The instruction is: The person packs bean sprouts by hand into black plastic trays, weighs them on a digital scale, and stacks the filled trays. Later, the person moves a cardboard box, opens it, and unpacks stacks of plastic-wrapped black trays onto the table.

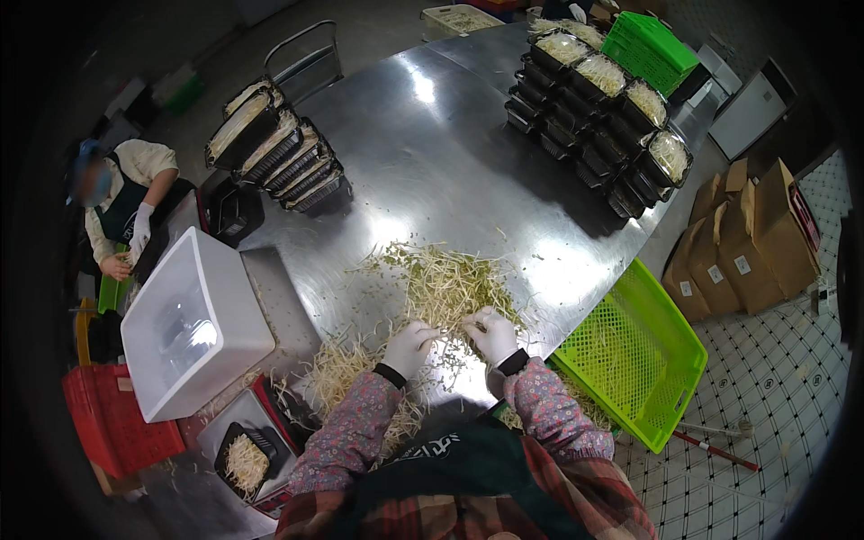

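Note:
My left hand (410, 347), in a white glove, is at the near edge of a pile of bean sprouts (452, 277) on the steel table (432, 175). Its fingertips are pinched at a pale sprout strand. My right hand (493, 335), also gloved, is a little to the right, its fingers curled on a few sprouts at the same edge. Small green bits of leaf or hull lie on the metal between the hands. A second heap of paler sprouts (337, 378) lies beside and under my left forearm. A black tray of sprouts (246, 466) rests on a scale (270, 432) at lower left.
Stacked black trays of sprouts stand at back left (290, 162) and back right (594, 115). A white tub (209, 324) and red crate (115, 418) are at left, a green basket (634, 351) and paper bags (749, 250) at right. A masked co-worker (128, 196) works at far left.

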`<action>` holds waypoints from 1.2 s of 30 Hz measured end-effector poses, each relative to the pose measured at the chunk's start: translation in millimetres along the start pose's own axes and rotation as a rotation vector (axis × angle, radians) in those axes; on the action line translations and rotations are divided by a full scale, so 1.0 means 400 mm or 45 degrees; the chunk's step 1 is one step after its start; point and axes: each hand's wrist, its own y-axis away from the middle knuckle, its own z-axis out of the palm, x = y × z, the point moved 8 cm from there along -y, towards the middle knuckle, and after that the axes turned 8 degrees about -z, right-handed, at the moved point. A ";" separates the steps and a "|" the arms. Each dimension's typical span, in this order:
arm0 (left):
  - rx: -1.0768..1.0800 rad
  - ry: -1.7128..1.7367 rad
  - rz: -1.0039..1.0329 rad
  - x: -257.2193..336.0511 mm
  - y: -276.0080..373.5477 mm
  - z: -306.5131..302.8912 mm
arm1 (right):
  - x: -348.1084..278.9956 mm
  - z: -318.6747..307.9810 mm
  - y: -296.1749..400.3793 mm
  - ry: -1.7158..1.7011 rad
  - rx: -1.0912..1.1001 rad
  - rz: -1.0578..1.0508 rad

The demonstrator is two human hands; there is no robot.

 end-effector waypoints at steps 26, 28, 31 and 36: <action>0.512 -0.013 -0.211 -0.276 0.036 -0.398 | -0.200 0.210 -0.087 -0.373 -0.813 -0.380; 0.484 -0.150 -0.290 -0.333 -0.034 -0.379 | -0.116 0.140 -0.145 -0.381 -0.687 -0.133; 0.515 -0.297 -0.241 -0.365 -0.165 -0.335 | 0.123 -0.067 -0.236 0.009 0.104 0.004; 0.193 -0.470 -0.302 -0.244 -0.323 -0.106 | 0.302 -0.038 -0.244 0.655 -0.004 0.088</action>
